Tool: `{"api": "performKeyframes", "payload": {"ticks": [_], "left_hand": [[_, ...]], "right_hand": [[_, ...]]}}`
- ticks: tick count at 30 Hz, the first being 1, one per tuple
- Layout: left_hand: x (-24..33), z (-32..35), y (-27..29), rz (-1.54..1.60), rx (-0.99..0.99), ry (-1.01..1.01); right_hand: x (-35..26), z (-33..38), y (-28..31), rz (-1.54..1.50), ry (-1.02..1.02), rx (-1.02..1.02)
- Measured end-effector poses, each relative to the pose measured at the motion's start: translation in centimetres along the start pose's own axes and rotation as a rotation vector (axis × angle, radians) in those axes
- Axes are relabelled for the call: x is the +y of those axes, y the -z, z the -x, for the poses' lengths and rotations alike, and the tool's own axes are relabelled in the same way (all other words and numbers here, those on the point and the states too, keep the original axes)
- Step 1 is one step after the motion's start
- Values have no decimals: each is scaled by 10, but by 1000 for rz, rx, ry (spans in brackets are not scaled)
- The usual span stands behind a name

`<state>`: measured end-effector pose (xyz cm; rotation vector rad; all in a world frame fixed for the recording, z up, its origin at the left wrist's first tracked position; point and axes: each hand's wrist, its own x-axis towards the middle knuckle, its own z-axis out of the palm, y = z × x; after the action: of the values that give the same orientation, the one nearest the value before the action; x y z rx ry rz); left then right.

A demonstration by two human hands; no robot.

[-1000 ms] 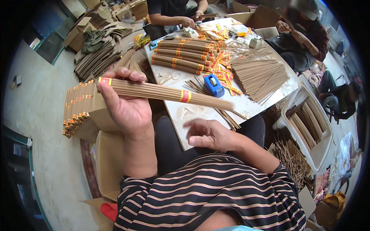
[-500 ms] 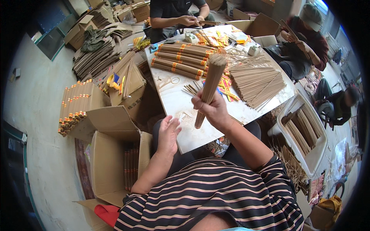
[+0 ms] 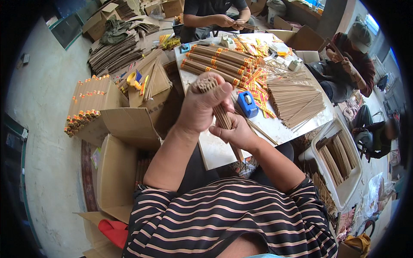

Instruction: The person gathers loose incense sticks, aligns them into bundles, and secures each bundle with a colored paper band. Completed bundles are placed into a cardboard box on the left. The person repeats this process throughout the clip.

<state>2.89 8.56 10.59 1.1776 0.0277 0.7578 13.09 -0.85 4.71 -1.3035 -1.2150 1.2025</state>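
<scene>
Both of my hands hold one bundle of thin brown incense sticks (image 3: 222, 117), tilted over the near part of the white table (image 3: 215, 151). My left hand (image 3: 193, 107) is closed round its upper end, where the stick tips show. Lower down, my right hand (image 3: 241, 132) grips the middle, and the bottom end points towards my lap. A blue tape dispenser (image 3: 248, 104) stands just beyond my right hand. Behind the hands lie several wrapped incense bundles (image 3: 215, 62) with red and yellow bands. Loose incense sticks (image 3: 297, 102) fan out at the right, beside scattered red and yellow labels (image 3: 262, 96).
An open cardboard box (image 3: 112, 176) stands at my left, with stacked banded bundles (image 3: 88, 96) beyond. A white bin (image 3: 344, 201) holding sticks is at the right. One person (image 3: 215, 19) sits across the table, another (image 3: 359, 64) at the far right, both handling sticks.
My left hand, open and apart before, has risen and closed round the bundle's upper end. The bundle now leans to the left, lower than before, with my right hand still on it.
</scene>
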Motion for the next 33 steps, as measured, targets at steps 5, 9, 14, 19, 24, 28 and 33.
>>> {"api": "performKeyframes", "payload": {"ticks": [5, 9, 14, 19, 24, 28, 33], "left_hand": [[0, -6, 2, 161, 222, 50], [1, -6, -2, 248, 196, 35], [12, -4, -14, 163, 147, -35], [12, -4, -28, -106, 256, -185], [-11, -2, -12, -81, 145, -79], [-12, -7, 0, -32, 65, 1], [-17, 4, -10, -209, 169, -192]], "right_hand": [[-15, 6, -18, 184, -47, 226], [-18, 15, -14, 72, -144, 114], [-13, 11, -13, 156, 9, 136], [-9, 1, -10, 265, 216, 219], [-1, -9, -6, 158, 371, 144], [-25, -9, 0, 75, -152, -12], [5, -16, -12, 135, 303, 223]]}}
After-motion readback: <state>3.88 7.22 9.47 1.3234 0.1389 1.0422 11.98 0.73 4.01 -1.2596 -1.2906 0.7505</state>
